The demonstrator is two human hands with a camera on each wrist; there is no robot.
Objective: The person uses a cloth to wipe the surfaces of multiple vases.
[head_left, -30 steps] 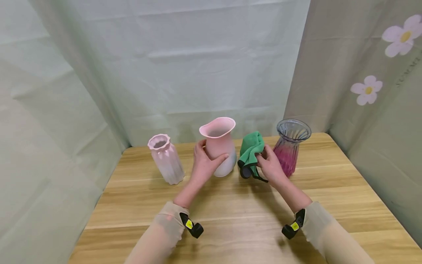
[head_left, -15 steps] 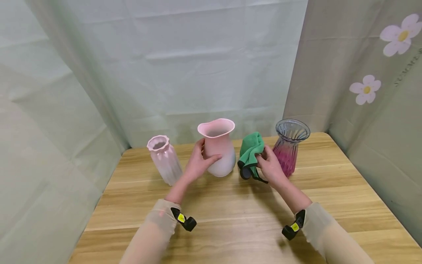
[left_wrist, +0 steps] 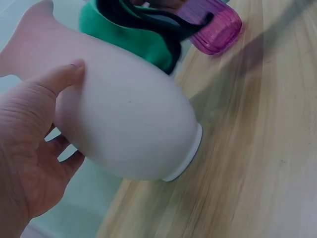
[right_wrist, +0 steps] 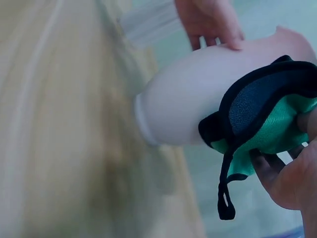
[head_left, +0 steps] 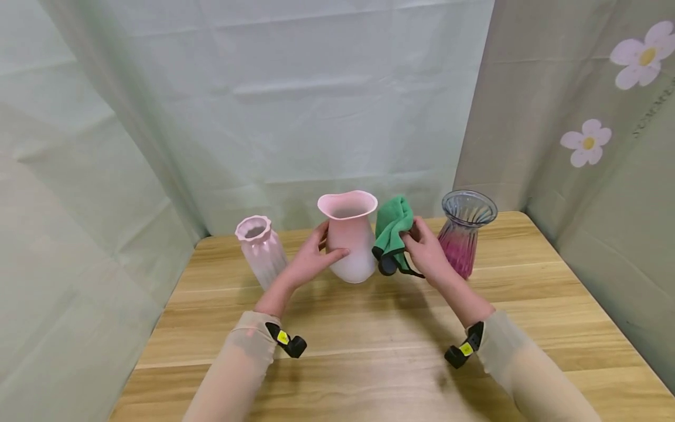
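Gripping the tall pink-to-white vase (head_left: 350,249) by its left flank with the left hand (head_left: 311,261), thumb on the near face, fingers toward the back. Pinching the green cloth (head_left: 392,228) between thumb and fingers of the right hand (head_left: 428,253), up off the worktop (head_left: 369,369). Seeing the vase between both hands near the far edge, long axis roughly vertical, flared mouth up; not telling whether the foot is bearing fully. Judging the cloth-to-wall relation on the vase's right as decisive: holding the cloth just beside the body and neck, sideways to the long axis; not resolving contact. Counting the left hand as nearer, touching the vase directly. Noting the glass vase (head_left: 464,246) just outboard of the right hand, and the ribbed pink vase (head_left: 262,255) left of the left hand, partly hidden by the left arm.
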